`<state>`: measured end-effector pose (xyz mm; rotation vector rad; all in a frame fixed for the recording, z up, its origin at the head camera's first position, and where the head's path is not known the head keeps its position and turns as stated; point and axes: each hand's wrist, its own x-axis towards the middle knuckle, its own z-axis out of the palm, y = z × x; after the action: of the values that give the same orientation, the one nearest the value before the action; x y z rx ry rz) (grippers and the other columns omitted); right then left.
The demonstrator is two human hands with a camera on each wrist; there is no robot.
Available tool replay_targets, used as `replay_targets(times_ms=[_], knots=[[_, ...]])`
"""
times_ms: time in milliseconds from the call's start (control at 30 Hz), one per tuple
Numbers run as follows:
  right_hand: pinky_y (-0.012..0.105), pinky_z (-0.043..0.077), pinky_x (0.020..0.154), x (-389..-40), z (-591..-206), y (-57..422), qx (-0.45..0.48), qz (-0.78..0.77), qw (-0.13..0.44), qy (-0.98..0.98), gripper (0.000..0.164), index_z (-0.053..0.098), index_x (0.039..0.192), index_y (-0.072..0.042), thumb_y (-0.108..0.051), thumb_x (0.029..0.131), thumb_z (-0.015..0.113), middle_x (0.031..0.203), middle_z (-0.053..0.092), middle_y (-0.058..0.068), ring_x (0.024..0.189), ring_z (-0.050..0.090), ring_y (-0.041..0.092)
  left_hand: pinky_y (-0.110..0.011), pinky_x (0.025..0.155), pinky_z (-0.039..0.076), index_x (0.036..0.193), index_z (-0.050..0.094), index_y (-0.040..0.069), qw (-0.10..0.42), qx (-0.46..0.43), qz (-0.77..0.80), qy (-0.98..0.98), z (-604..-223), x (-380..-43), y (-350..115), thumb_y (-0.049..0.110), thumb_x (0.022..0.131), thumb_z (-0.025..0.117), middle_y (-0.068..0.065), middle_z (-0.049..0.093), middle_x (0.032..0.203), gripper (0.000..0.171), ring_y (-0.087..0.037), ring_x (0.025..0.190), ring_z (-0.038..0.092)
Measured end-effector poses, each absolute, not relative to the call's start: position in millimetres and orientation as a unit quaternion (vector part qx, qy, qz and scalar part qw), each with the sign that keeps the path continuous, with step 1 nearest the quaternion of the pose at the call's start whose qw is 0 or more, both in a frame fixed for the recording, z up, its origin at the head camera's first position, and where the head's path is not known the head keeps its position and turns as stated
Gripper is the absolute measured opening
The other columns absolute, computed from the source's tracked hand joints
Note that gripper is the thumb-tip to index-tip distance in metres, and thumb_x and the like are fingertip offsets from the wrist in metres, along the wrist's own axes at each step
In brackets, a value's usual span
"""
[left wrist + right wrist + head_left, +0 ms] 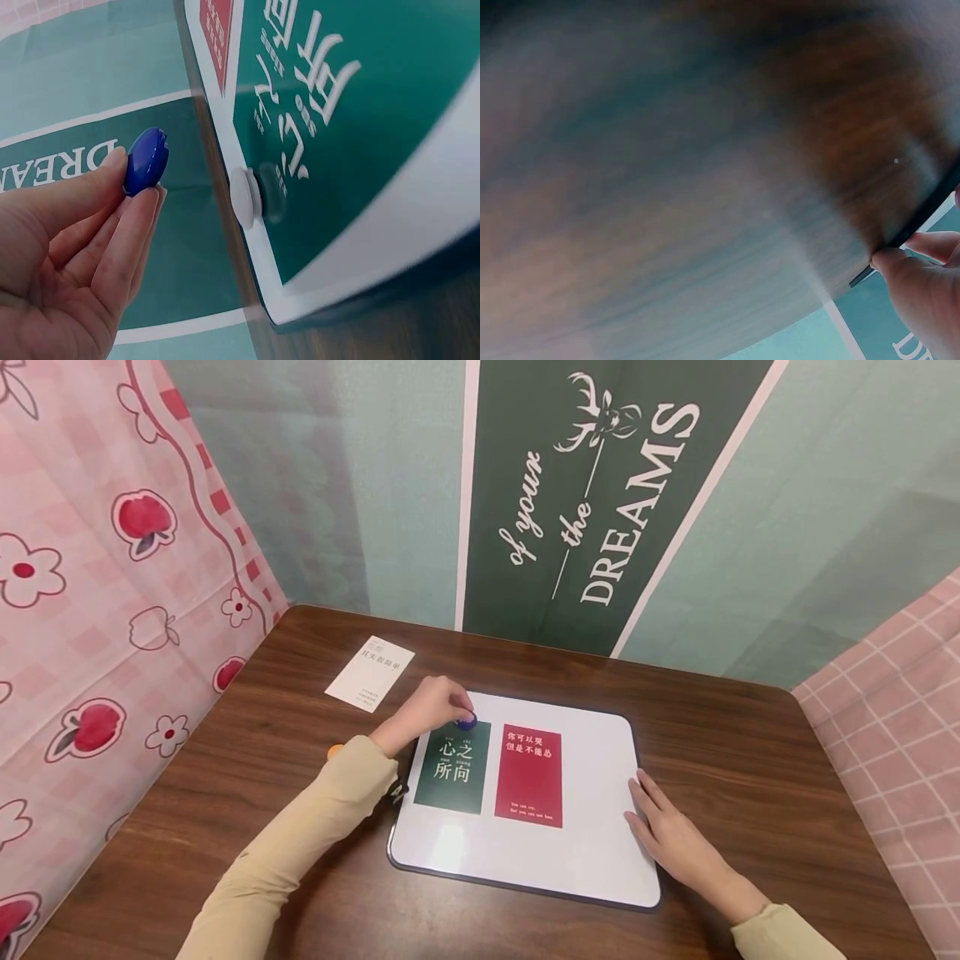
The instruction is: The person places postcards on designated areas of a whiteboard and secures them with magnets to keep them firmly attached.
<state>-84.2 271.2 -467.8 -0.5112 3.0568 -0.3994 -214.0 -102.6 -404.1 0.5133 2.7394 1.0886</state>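
Observation:
My left hand (435,703) pinches a glossy blue round magnet (147,161) between thumb and fingertips. In the head view it is at the top edge of a green card (450,789), which lies on a whiteboard (600,760). The left wrist view shows a white rounded piece (244,196), like a magnet, at that card's top edge; the hand hides it in the head view. Beside the green card lies a red card (528,781). My right hand (678,843) rests with extended fingers on the board's right edge; its fingertips touch the dark rim (922,214).
A white printed card (370,674) lies on the wooden table (750,760), beyond the board's left side. My left forearm partly hides an orange object (335,750). A green printed curtain (405,485) hangs behind the table, with pink cloths at both sides.

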Motion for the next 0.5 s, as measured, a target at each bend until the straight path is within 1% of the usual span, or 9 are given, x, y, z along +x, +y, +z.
replay_targets(times_ms=[300,500], knots=[[0.053,0.037,0.093,-84,-468,271,-0.167,-0.129,0.008,0.977,0.057,0.036,0.136,0.007,-0.026,0.093,0.054,0.144,0.026,0.027,0.123,0.038,0.045,-0.025,0.067,0.052,0.089,0.072,0.004,0.063,0.159,0.401,0.9,-407,-215,-91,0.011,0.079,0.073,-0.004,0.069,0.081,0.013,-0.013,0.07,0.064],[0.053,0.037,0.093,-84,-467,271,-0.166,-0.129,0.007,0.978,0.056,0.036,0.136,0.008,-0.026,0.094,0.053,0.144,0.026,0.027,0.124,0.037,0.045,-0.025,0.067,0.053,0.088,0.072,0.003,0.06,0.147,0.42,0.894,-406,-214,-85,0.011,0.079,0.073,-0.005,0.069,0.081,0.012,-0.015,0.071,0.063]])
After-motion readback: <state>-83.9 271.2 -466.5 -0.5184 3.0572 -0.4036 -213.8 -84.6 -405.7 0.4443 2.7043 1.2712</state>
